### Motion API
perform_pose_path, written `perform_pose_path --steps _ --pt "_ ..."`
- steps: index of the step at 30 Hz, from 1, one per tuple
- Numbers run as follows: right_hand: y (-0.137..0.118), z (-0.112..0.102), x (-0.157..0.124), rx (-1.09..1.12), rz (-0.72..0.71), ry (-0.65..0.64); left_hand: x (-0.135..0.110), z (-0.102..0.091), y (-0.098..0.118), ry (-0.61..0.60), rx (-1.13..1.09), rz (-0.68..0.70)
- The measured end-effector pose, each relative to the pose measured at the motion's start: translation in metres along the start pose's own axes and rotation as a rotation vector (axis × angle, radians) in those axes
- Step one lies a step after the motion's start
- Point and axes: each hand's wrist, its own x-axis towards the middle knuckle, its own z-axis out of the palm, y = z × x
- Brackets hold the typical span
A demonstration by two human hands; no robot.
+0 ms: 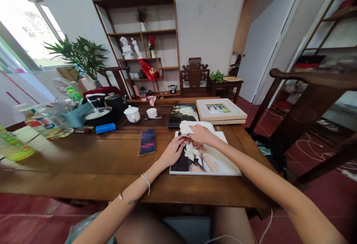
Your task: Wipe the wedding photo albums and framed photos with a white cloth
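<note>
A photo album [223,162] with a large picture of two people on its cover lies flat on the wooden table in front of me. My right hand [201,134] grips a bunched white cloth [184,127] against the album's upper part. Beside it, my left hand [172,150] rests at the album's upper left edge, fingers stretched out toward the cloth. Its fingertips are close to the cloth; whether they touch it I cannot tell. Just behind lies a dark picture book [178,116], partly covered by the cloth.
Framed pictures [200,106] are stacked at the table's back right. A phone [147,141] lies left of the album. Farther left are a white teapot [132,114], a small cup [152,113], a blue box [105,127], a lidded pan [98,116] and several bottles. A wooden chair [304,106] stands right.
</note>
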Motion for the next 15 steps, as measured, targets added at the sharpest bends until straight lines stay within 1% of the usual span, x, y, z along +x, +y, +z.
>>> perform_pose_path --steps 6,9,12,15 --pt "0.033 -0.002 -0.047 -0.064 0.042 0.034 -0.002 0.002 -0.004 0.010 -0.005 -0.006" --pt "0.040 0.002 -0.075 -0.123 0.023 0.050 -0.002 0.003 -0.004 0.014 -0.004 -0.008" --pt "0.027 0.010 -0.106 -0.200 -0.011 0.063 -0.002 0.003 -0.004 0.015 0.000 -0.012" --pt "-0.003 0.019 -0.136 -0.226 -0.043 0.031 -0.002 0.002 -0.003 0.009 0.003 -0.015"
